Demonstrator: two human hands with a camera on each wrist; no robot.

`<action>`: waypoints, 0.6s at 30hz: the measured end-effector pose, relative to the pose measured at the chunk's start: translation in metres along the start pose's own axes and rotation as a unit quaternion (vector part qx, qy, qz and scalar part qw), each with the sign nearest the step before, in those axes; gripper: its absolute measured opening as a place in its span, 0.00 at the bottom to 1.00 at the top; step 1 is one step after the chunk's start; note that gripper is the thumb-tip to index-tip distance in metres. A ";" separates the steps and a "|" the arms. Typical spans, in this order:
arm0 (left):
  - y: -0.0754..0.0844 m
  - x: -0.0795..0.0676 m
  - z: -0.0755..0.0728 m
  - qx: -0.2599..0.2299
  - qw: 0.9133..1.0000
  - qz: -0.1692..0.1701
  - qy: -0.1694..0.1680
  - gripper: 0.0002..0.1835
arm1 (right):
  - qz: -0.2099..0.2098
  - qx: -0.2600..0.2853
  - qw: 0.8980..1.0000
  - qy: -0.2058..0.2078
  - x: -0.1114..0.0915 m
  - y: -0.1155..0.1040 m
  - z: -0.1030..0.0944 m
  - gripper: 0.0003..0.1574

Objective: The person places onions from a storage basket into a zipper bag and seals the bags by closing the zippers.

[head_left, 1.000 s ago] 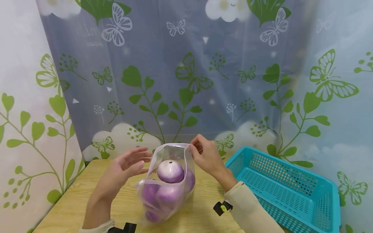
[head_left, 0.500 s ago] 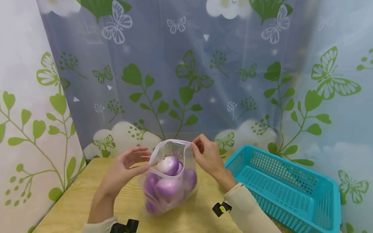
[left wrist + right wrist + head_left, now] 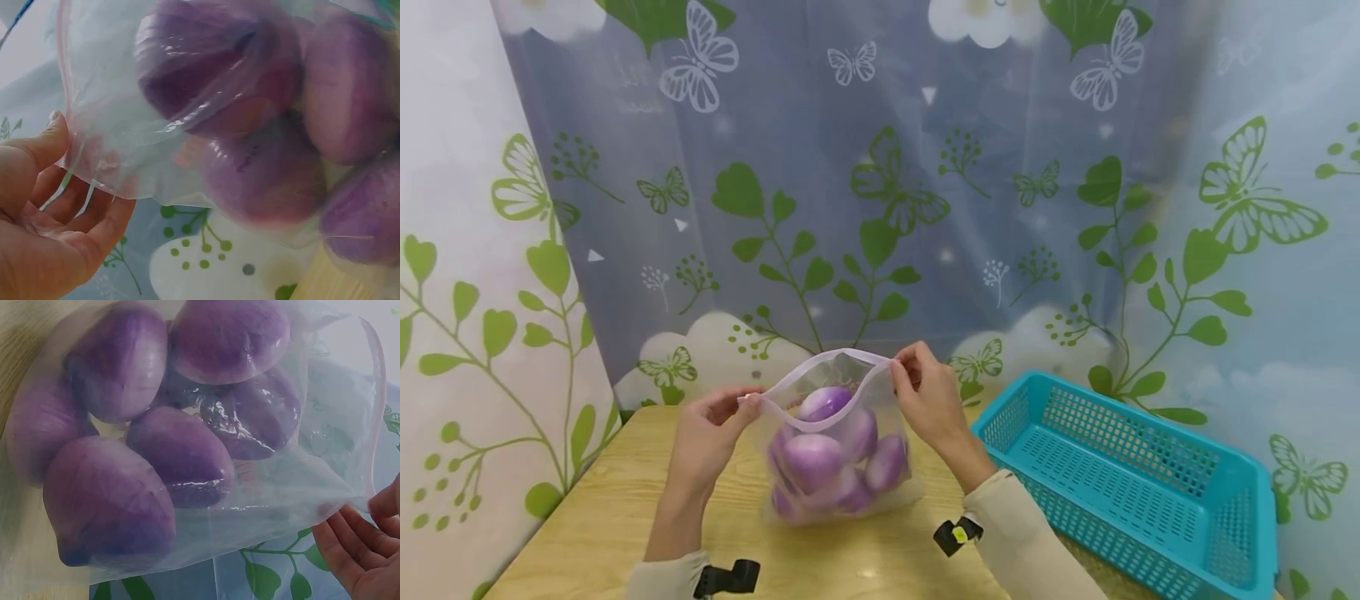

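Note:
A translucent zip bag [image 3: 880,408] with a pale lilac mouth strip stands at the middle of the wooden table, its mouth gaping. Inside are several rounded purple-and-white vegetables that look like onions [image 3: 814,463], one showing through the mouth at the top. My left hand [image 3: 706,433] pinches the left corner of the mouth between thumb and fingers. At the opposite corner my right hand [image 3: 931,400] pinches the strip. In the left wrist view the onions [image 3: 219,69] press against the film. The right wrist view shows more onions [image 3: 109,500] low in the bag.
A turquoise perforated plastic basket [image 3: 1120,483] stands on the right of the wooden table [image 3: 595,517], beside my right forearm. Behind the table hangs a printed curtain [image 3: 880,250] with leaves and butterflies.
My left hand has taken hold of the bag's left corner and drawn it left, so the mouth is stretched wide and narrower front to back. The onions have shifted and spread lower.

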State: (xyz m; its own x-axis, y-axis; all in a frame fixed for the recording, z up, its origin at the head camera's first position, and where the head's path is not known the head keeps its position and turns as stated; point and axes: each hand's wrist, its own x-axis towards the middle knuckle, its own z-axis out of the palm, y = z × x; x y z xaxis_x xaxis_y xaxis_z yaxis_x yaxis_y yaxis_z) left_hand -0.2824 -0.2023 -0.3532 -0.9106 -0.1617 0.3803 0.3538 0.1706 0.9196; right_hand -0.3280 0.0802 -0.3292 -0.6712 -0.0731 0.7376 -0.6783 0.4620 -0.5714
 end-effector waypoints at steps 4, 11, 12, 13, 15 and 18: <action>-0.001 0.000 0.004 0.028 1.000 -0.006 0.011 0.17 | 0.008 0.003 1.000 -0.015 0.000 0.001 0.000 0.05; 0.001 -0.001 0.013 0.052 0.997 0.008 0.054 0.16 | -0.042 -0.001 0.999 -0.023 0.003 0.006 -0.012 0.07; 0.001 -0.002 0.013 0.055 0.996 0.007 0.073 0.16 | -0.053 0.004 0.999 -0.010 0.004 0.009 -0.016 0.07; 0.002 -0.002 0.012 0.052 0.994 0.008 0.094 0.17 | -0.062 0.011 0.998 0.004 0.005 0.012 -0.019 0.06; 0.003 -0.003 0.010 0.039 0.990 0.016 0.138 0.17 | -0.073 0.020 0.997 0.026 0.007 0.019 -0.027 0.05; 0.005 -0.003 0.011 0.009 0.984 0.039 0.172 0.17 | -0.077 0.028 0.996 0.037 0.008 0.027 -0.036 0.04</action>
State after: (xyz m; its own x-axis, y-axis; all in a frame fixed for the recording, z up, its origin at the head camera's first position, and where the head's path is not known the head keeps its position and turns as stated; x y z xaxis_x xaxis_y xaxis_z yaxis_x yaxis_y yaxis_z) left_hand -0.2803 -0.1908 -0.3508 -0.7535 -0.4663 0.4635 0.4133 0.2123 0.8855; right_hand -0.3412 0.1239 -0.3257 -0.5358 -0.0718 0.8413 -0.7877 0.4012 -0.4675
